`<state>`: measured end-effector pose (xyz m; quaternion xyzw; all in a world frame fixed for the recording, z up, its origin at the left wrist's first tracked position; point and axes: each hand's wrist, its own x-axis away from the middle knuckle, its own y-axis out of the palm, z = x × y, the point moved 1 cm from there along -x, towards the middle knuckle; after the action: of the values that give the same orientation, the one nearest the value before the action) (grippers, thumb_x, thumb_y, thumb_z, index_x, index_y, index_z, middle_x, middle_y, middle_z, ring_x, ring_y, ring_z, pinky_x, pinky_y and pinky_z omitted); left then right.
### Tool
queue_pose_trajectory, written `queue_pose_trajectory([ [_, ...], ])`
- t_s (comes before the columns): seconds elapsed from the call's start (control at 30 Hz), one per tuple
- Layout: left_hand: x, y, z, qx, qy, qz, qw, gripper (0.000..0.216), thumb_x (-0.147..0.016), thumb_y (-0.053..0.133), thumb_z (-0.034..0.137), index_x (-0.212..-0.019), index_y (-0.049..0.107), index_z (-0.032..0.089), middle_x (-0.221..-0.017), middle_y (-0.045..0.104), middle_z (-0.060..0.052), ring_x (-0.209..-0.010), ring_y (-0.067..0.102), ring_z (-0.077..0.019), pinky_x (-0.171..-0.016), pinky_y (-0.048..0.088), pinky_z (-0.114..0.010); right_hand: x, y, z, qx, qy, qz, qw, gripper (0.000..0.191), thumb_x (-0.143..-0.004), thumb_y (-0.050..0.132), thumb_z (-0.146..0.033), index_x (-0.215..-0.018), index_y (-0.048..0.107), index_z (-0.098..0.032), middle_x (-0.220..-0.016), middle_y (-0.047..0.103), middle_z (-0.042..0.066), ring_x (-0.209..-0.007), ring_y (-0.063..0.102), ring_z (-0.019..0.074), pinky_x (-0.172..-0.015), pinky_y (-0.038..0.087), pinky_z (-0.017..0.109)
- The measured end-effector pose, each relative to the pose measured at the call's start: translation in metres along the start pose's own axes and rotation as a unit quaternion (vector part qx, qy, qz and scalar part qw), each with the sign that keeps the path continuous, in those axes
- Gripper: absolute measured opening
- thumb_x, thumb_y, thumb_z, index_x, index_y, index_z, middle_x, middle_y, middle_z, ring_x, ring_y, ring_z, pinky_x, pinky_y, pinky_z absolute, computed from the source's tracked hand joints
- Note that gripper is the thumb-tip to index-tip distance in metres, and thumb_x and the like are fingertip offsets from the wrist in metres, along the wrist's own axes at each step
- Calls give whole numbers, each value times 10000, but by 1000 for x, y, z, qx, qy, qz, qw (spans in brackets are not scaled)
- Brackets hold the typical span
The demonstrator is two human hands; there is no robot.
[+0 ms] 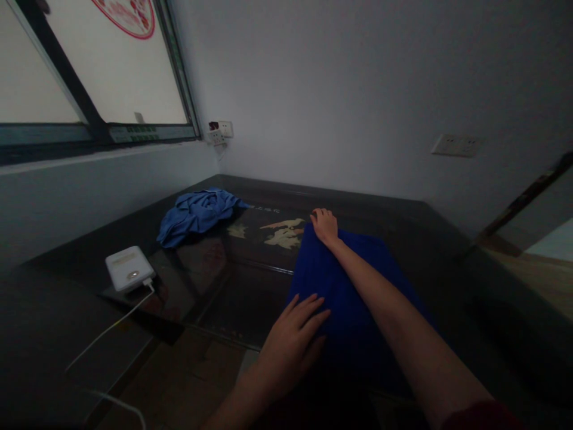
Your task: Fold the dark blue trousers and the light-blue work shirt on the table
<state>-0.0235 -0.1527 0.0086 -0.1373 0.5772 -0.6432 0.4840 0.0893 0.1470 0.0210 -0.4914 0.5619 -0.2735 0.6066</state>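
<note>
A deep blue cloth lies spread over the near right part of a dark, glossy table. My left hand rests on the cloth's left edge close to me, its fingers stretched out and apart. Reaching further across, my right hand lies over the far left corner of the cloth. Its fingers extend past the far edge, and no grip on the fabric shows. The cloth's near end is lost in shadow.
A crumpled lighter blue cloth lies at the far left of the table. Nearer sits a white power bank with a white cable running off the near edge. Walls with sockets border the table, and a window is at left.
</note>
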Motion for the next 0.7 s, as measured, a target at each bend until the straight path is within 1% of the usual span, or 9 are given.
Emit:
queue_pose_trajectory([
  [0.07, -2, -3, 0, 4, -23, 15, 1000, 391, -933, 439, 185, -1320, 490, 207, -1389, 516, -76, -1339, 407, -202, -1127, 325, -478, 4, -12, 2, -11, -9, -6, 1000, 373, -983, 308, -365, -1248, 519, -209, -1304, 523, 128, -1186, 435, 267, -964, 372, 412],
  [0.1, -4, -1, 1, 1, -32, 15, 999, 379, -929, 448, 183, -1302, 509, 215, -1376, 529, -69, -1338, 408, -208, -1131, 313, -489, 7, -17, 3, -15, -15, -25, 999, 376, -980, 314, -373, -1257, 523, -228, -1323, 513, 119, -1206, 421, 275, -978, 368, 446],
  [0.17, -9, 5, 2, -17, -52, 11, 998, 356, -924, 474, 205, -1273, 542, 235, -1375, 531, -58, -1347, 394, -225, -1137, 291, -508, 17, -19, 4, -20, -26, -100, 994, 387, -971, 332, -399, -1293, 509, -277, -1381, 476, 94, -1256, 380, 298, -1003, 338, 550],
  [0.23, -13, 14, 4, -50, -76, 9, 996, 359, -923, 498, 263, -1279, 545, 255, -1409, 496, -59, -1364, 365, -250, -1133, 286, -526, 29, -14, 3, -25, -28, -178, 983, 412, -962, 347, -437, -1336, 478, -324, -1446, 421, 68, -1304, 334, 331, -998, 290, 658],
  [0.3, -15, 23, 6, -89, -93, 8, 992, 412, -924, 503, 340, -1331, 503, 280, -1459, 432, -67, -1383, 325, -277, -1118, 303, -539, 39, -4, 2, -28, -23, -221, 975, 439, -962, 325, -475, -1371, 440, -365, -1508, 344, 42, -1354, 265, 360, -985, 231, 730],
  [0.4, -14, 31, 6, -130, -85, 2, 988, 501, -928, 474, 434, -1412, 396, 332, -1513, 345, -57, -1405, 271, -292, -1107, 317, -538, 47, 12, 3, -38, -12, -227, 973, 469, -965, 257, -526, -1408, 368, -421, -1561, 239, -10, -1408, 150, 369, -982, 135, 779],
  [0.5, -11, 32, 6, -142, -73, -8, 987, 521, -940, 435, 458, -1441, 341, 352, -1532, 305, -54, -1415, 247, -288, -1115, 301, -533, 47, 24, 7, -54, -5, -207, 977, 497, -951, 220, -580, -1422, 319, -456, -1567, 213, -50, -1423, 112, 360, -984, 67, 793],
  [0.7, -11, 34, 4, -132, -77, -26, 988, 516, -951, 401, 464, -1450, 319, 360, -1533, 304, -53, -1414, 247, -293, -1104, 300, -554, 42, 32, 14, -53, 1, -185, 981, 525, -932, 208, -625, -1421, 318, -466, -1559, 238, -53, -1420, 148, 340, -1006, 75, 771],
])
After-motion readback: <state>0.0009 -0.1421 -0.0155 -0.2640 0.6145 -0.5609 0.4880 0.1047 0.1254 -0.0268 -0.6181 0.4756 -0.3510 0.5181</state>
